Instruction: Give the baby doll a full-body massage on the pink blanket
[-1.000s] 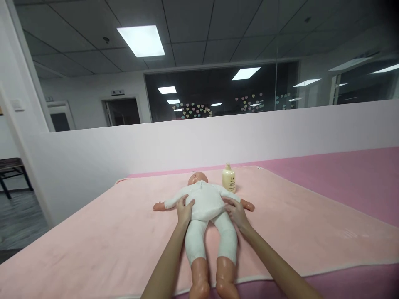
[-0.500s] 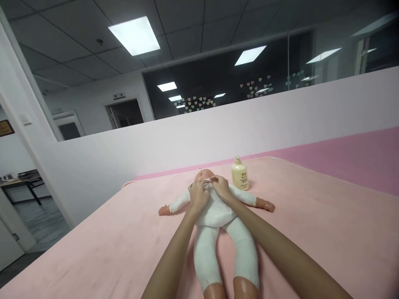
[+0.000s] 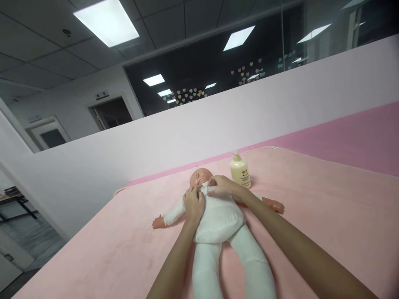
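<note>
A baby doll (image 3: 218, 218) with a white cloth body lies on its back, its head (image 3: 200, 176) pointing away from me and turned to one side. My left hand (image 3: 195, 204) rests on the doll's upper chest at the left shoulder, with fingers bent round the cloth near the neck. At the other side of the collar my right hand (image 3: 222, 186) has its fingers curled and closed on the doll's neckline. Some bunched white edging (image 3: 205, 189) shows between the two hands. The doll's right-side arm is partly hidden behind my right forearm.
A pale yellow pump bottle (image 3: 240, 172) stands upright just beyond my right hand. The doll lies on a pink padded surface (image 3: 124, 245), bordered at the back by a low white wall (image 3: 174, 133) with dark glass above.
My view has tilted and shifted. My right hand has turned, its fingers now curled at the collar, and more of the doll's head and neckline shows. My left hand stays on the chest.
</note>
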Motion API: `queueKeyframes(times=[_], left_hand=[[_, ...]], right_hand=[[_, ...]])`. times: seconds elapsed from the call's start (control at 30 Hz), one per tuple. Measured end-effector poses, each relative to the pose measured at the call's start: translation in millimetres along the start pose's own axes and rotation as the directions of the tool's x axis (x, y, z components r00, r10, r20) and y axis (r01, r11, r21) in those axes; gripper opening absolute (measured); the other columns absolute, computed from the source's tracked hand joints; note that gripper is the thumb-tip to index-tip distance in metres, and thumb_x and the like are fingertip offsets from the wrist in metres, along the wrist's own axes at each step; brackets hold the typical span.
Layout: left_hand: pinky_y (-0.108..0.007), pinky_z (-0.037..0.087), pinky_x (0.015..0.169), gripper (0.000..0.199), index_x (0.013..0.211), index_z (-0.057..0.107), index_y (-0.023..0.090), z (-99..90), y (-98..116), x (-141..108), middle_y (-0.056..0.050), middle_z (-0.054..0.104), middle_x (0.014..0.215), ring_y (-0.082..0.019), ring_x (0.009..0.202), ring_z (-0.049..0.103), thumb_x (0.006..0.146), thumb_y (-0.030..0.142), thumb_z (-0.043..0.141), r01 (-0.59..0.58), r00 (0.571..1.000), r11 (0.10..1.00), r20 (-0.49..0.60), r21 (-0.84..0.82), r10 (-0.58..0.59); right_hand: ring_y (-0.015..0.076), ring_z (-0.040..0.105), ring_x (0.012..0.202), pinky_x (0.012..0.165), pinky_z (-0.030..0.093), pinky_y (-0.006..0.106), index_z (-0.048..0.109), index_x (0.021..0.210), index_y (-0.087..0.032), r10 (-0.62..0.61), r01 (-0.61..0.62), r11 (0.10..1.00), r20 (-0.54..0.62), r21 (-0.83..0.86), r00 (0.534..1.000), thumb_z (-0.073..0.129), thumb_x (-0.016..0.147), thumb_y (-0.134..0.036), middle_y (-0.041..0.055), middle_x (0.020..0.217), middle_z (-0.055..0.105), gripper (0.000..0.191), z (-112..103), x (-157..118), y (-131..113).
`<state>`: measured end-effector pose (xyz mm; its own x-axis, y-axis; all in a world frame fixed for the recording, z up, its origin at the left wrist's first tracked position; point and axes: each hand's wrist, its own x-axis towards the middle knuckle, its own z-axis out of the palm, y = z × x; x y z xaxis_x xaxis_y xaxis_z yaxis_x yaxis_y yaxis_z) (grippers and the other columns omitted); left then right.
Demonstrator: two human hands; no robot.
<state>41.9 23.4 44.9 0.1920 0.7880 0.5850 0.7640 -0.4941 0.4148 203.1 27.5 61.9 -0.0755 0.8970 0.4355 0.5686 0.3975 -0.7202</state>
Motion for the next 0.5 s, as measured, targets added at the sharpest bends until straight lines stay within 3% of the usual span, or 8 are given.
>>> queueKeyframes(times=[0.2,0.37,0.5], left_hand=[[-0.038,0.035,0.093,0.032,0.100,0.062,0.021,-0.6,-2.5,-0.1,-0.005,0.064,0.107,-0.022,0.104,0.053,0.080,0.017,0.038,0.017,1.000,0.999,-0.007,-0.028,-0.018],[-0.036,0.037,0.090,0.027,0.091,0.063,0.020,1.6,-6.2,-0.9,-0.004,0.065,0.100,-0.021,0.099,0.054,0.078,0.016,0.040,0.046,0.999,0.995,-0.019,-0.084,-0.048],[-0.035,0.039,0.089,0.026,0.088,0.064,0.018,2.7,-8.0,-0.4,-0.005,0.066,0.098,-0.020,0.096,0.056,0.077,0.015,0.041,0.066,0.998,0.990,-0.012,-0.125,-0.068]], right_hand=[[0.0194,0.056,0.074,0.062,0.038,0.026,0.062,0.078,-0.018,-0.032,0.025,0.994,-0.065,-0.102,0.997,0.074,0.051,-0.030,0.0034,0.080,0.064,0.032,14.4,-2.8,8.7],[0.0164,0.059,0.074,0.067,0.039,0.025,0.064,0.072,-0.016,-0.055,0.052,0.998,-0.087,-0.035,0.995,0.066,0.064,-0.018,0.0028,0.077,0.066,0.009,30.8,-4.4,18.8],[0.0153,0.059,0.070,0.067,0.040,0.024,0.065,0.065,-0.015,-0.023,0.024,1.000,-0.122,0.009,0.992,0.066,0.064,-0.015,0.0033,0.073,0.067,0.001,33.8,-7.4,19.2]])
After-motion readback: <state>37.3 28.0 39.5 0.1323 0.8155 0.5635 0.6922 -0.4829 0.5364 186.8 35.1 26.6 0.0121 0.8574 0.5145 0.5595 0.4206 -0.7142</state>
